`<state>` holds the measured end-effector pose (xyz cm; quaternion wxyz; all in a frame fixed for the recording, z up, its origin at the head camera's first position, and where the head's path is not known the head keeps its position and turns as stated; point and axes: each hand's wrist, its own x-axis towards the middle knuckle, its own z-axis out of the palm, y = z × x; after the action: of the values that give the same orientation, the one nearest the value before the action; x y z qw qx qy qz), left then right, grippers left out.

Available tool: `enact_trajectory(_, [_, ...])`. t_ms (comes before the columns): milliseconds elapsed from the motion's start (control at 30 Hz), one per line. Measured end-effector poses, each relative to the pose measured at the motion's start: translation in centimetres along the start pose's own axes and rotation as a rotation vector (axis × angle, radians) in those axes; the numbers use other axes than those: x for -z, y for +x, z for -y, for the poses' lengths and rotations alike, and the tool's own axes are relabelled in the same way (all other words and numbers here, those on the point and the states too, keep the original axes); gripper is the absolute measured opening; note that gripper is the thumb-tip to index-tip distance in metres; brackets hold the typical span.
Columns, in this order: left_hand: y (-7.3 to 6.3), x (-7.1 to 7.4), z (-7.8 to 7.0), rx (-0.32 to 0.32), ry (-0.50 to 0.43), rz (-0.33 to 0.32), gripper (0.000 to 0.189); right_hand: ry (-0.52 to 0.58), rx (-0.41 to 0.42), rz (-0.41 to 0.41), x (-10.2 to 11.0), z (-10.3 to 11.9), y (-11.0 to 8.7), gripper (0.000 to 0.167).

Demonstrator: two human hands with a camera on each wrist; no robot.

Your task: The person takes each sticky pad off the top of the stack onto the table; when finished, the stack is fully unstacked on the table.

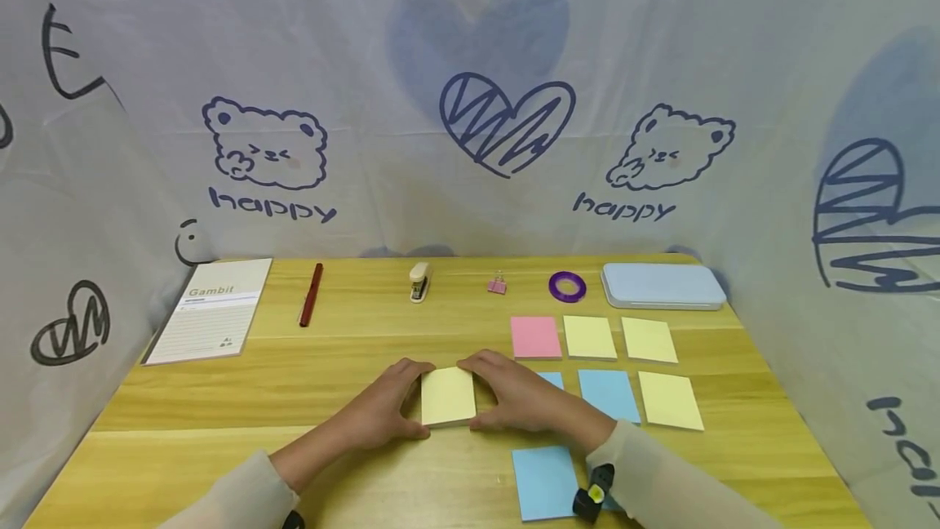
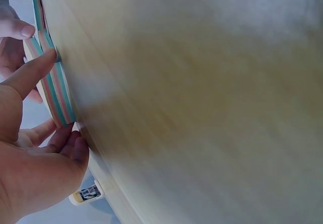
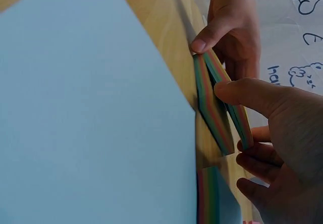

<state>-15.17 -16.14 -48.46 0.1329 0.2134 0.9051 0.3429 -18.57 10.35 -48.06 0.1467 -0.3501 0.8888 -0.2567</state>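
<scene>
A yellow-topped sticky note pad (image 1: 448,396) lies between my two hands at the middle of the table. My left hand (image 1: 378,406) grips its left side, thumb at the near corner and fingers at the far corner. My right hand (image 1: 521,394) holds the right side the same way. In the right wrist view, the held pad (image 3: 243,125) with striped edges is tilted over a second striped pad (image 3: 214,110); a gap shows between them. The left wrist view shows the layered striped edges (image 2: 58,95) near my left thumb.
Right of the hands lie a pink pad (image 1: 536,337), several yellow pads (image 1: 590,337) and blue pads (image 1: 547,482). Along the back are a notebook (image 1: 213,308), red pen (image 1: 312,295), stapler (image 1: 419,281), pink binder clip (image 1: 497,285), purple tape roll (image 1: 567,286) and light-blue case (image 1: 662,285).
</scene>
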Motion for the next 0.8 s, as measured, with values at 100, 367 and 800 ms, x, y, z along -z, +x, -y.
enact_trajectory(100, [0.1,-0.1,0.0,0.004,0.005,0.002,0.088,-0.001,-0.003,-0.012,0.2,0.2,-0.3,0.087])
enact_trajectory(367, [0.0,-0.2,-0.2,-0.016,0.01,-0.005,0.083,0.055,-0.007,-0.056,0.9,-0.5,-2.2,0.086])
enact_trajectory(800, [-0.1,-0.1,-0.4,-0.038,0.019,-0.003,0.076,0.132,-0.052,-0.182,3.0,-3.6,-10.4,0.084])
